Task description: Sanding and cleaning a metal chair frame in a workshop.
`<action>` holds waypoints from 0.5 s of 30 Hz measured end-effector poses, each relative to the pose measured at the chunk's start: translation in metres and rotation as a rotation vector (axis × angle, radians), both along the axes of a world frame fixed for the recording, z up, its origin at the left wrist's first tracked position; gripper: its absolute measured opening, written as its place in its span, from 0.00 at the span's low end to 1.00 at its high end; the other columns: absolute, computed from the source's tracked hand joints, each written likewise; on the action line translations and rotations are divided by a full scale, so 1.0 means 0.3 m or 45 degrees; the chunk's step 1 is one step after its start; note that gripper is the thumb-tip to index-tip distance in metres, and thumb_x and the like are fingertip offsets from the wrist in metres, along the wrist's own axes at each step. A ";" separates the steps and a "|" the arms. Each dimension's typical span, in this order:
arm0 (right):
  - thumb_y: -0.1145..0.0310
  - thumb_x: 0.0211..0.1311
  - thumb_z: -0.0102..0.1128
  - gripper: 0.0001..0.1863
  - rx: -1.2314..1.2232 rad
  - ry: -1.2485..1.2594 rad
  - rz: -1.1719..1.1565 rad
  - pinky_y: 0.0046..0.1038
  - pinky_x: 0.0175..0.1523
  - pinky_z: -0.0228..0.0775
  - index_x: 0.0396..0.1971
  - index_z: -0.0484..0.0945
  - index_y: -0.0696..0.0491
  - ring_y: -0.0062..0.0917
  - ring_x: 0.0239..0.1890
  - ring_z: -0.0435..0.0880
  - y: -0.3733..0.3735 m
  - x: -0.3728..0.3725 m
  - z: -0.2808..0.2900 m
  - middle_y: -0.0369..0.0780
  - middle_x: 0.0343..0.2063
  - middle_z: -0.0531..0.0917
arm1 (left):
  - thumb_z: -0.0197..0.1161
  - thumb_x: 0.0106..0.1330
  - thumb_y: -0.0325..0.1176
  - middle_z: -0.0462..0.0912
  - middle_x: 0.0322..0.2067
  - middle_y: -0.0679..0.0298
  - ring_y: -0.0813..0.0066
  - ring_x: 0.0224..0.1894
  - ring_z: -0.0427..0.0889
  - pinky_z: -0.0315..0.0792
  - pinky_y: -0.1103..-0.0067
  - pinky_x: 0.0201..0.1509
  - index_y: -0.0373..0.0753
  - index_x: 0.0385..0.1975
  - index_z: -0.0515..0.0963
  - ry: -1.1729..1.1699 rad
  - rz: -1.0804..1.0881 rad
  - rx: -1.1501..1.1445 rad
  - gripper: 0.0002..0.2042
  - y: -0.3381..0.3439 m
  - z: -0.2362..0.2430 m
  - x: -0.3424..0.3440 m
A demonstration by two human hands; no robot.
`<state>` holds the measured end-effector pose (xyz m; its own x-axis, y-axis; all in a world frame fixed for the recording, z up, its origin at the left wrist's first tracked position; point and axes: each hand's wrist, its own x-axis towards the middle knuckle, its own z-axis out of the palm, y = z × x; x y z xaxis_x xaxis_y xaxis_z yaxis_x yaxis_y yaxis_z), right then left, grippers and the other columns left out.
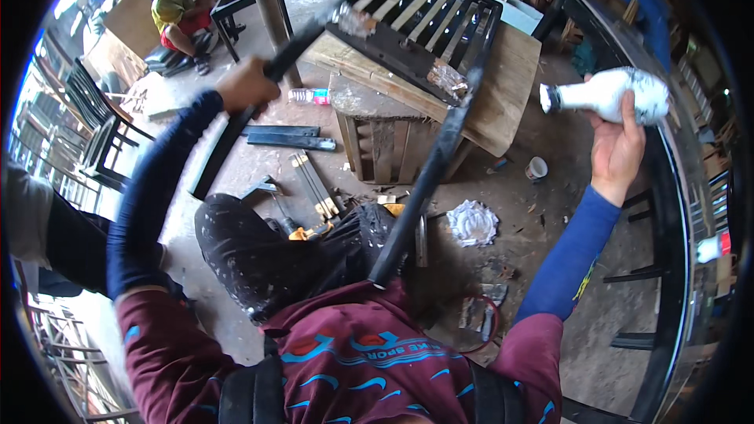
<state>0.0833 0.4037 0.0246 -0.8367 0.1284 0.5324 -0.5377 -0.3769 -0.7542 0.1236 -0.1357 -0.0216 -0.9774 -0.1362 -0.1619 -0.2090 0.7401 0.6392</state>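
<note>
My left hand (pixel 247 88) is closed around a long black wooden leg (pixel 287 53) of a chair frame (pixel 416 0). The slatted frame lies tilted on a plywood board (pixel 514 71) atop a wooden crate (pixel 381 153), with pale, rough patches at its two near joints. Its other leg (pixel 416 202) slants down over my paint-spotted knees. My right hand (pixel 620 141) holds a white bottle (pixel 597 94) sideways, its dark-rimmed neck pointing left, off to the right of the frame.
A person (pixel 177 16) sits back left beside chairs (pixel 98 126); another person's leg (pixel 63 235) is at left. Black boards (pixel 290 138), tools (pixel 302 232), a cup (pixel 536 169) and a crumpled white rag (pixel 471 224) lie on the floor. A long dark frame (pixel 660 267) runs along the right.
</note>
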 end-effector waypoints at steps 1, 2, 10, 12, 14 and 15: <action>0.61 0.69 0.64 0.29 -0.089 -0.074 0.009 0.50 0.56 0.81 0.63 0.67 0.61 0.52 0.56 0.82 0.005 -0.005 -0.068 0.53 0.53 0.80 | 0.66 0.54 0.25 0.78 0.18 0.61 0.73 0.15 0.80 0.74 0.74 0.16 0.27 0.35 0.75 0.044 -0.099 0.169 0.11 -0.050 -0.126 -0.019; 0.61 0.69 0.64 0.31 -0.186 -0.143 0.055 0.53 0.61 0.76 0.64 0.65 0.61 0.53 0.59 0.79 0.023 -0.018 -0.129 0.54 0.56 0.79 | 0.68 0.56 0.28 0.77 0.17 0.64 0.75 0.15 0.78 0.73 0.76 0.16 0.30 0.40 0.74 -0.098 -0.084 0.358 0.15 -0.063 -0.207 -0.024; 0.67 0.67 0.65 0.25 -0.530 -0.241 0.119 0.58 0.70 0.63 0.62 0.70 0.54 0.41 0.65 0.74 0.022 -0.038 -0.360 0.46 0.57 0.79 | 0.71 0.61 0.31 0.86 0.29 0.56 0.75 0.27 0.86 0.81 0.79 0.32 0.28 0.53 0.74 0.297 -0.001 -0.438 0.23 -0.080 -0.315 -0.046; 0.68 0.67 0.65 0.25 -0.678 -0.135 -0.014 0.60 0.70 0.63 0.62 0.70 0.54 0.41 0.64 0.75 0.036 -0.048 -0.364 0.46 0.57 0.79 | 0.72 0.62 0.36 0.88 0.36 0.53 0.71 0.35 0.88 0.82 0.76 0.42 0.26 0.56 0.74 0.923 -0.072 -0.895 0.26 0.108 -0.289 0.008; 0.69 0.67 0.65 0.25 -0.698 -0.044 0.009 0.61 0.70 0.62 0.62 0.69 0.56 0.43 0.64 0.75 0.043 -0.138 -0.408 0.45 0.58 0.79 | 0.72 0.63 0.43 0.88 0.44 0.55 0.63 0.42 0.88 0.82 0.68 0.49 0.27 0.56 0.76 0.347 -0.304 0.138 0.29 0.393 -0.290 0.094; 0.69 0.68 0.65 0.25 -0.597 -0.047 0.021 0.60 0.70 0.60 0.62 0.68 0.57 0.44 0.65 0.74 0.041 -0.171 -0.435 0.45 0.58 0.78 | 0.78 0.56 0.50 0.86 0.34 0.53 0.69 0.33 0.85 0.79 0.77 0.35 0.22 0.62 0.66 0.156 -0.275 0.576 0.44 0.568 -0.359 0.132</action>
<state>0.0319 0.4159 -0.1058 -0.8581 0.3342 0.3898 -0.5045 -0.6901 -0.5189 0.1632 0.0347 -0.1291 -0.9909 0.1284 -0.0408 0.0144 0.4016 0.9157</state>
